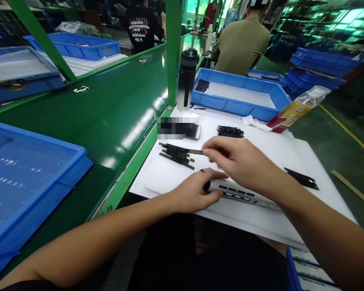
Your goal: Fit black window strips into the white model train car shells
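Observation:
My left hand [194, 192] is curled around the left end of a long white slotted housing [245, 195], thumb on the near side and fingers over the top. A row of dark slots runs along the housing, and my right forearm hides its far end. Above it, my right hand [233, 159] pinches the end of a thin black strip [195, 152]. That strip reaches left to a small stack of black strips [174, 150] on the white tabletop sheet [157, 178]. Farther back lies a heap of small black parts [230, 131].
A dark bottle [188, 79], a phone [194, 131] and a blue tray [239, 95] stand behind. To the right are black strips [301, 178] and a leaning drink bottle [300, 108]. A green conveyor [124, 117] runs left; another blue tray [63, 161] borders it. Co-workers sit beyond.

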`<state>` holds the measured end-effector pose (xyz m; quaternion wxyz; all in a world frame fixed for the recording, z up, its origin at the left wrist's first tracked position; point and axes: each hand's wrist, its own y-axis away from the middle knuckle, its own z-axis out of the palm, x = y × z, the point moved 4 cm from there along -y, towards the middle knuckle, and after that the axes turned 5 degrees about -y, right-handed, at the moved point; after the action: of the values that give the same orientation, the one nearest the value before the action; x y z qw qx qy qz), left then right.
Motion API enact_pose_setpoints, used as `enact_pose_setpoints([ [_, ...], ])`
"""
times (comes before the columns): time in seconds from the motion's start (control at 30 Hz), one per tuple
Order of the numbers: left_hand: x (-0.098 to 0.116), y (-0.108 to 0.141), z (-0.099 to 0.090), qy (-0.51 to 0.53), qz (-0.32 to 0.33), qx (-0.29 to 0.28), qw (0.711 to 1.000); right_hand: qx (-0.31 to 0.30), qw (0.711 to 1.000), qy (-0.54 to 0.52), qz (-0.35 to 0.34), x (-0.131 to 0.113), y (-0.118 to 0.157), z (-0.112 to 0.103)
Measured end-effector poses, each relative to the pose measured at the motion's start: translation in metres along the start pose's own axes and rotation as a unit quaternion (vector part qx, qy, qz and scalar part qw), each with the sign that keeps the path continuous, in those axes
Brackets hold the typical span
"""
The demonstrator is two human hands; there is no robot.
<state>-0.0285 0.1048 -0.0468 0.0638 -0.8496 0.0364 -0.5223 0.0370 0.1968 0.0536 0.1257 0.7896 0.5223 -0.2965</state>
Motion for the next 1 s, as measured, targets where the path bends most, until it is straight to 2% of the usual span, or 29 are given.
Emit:
enact_pose_setpoints([
  [0.07,-0.002,-0.002,-0.001,0.051,-0.019,-0.003,0.999,0.043,0.998,-0.026,0.045,0.019,0.033,-0.019],
  [0.13,-0.003,-0.004,-0.001,0.103,-0.042,-0.014,0.994,0.067,0.992,-0.037,0.105,0.040,0.065,-0.026],
  [0.23,-0.004,-0.005,-0.002,0.134,-0.071,-0.024,0.988,0.088,0.977,-0.056,0.189,0.064,0.103,-0.019],
  [0.33,-0.003,-0.005,-0.003,0.132,-0.080,-0.018,0.988,0.128,0.959,-0.078,0.239,0.074,0.122,-0.005],
  [0.5,-0.001,-0.004,-0.001,0.104,-0.064,-0.004,0.992,0.158,0.952,-0.095,0.244,0.068,0.120,0.012],
  [0.67,0.001,-0.003,0.002,0.003,-0.052,0.049,0.997,0.161,0.961,-0.067,0.214,0.060,0.115,0.017],
  [0.77,0.005,-0.004,0.003,-0.017,-0.044,0.064,0.997,0.159,0.967,-0.032,0.197,0.058,0.115,0.018],
  [1.0,0.006,-0.006,0.005,-0.026,-0.049,0.051,0.997,0.170,0.969,0.107,0.143,0.050,0.114,0.019],
])
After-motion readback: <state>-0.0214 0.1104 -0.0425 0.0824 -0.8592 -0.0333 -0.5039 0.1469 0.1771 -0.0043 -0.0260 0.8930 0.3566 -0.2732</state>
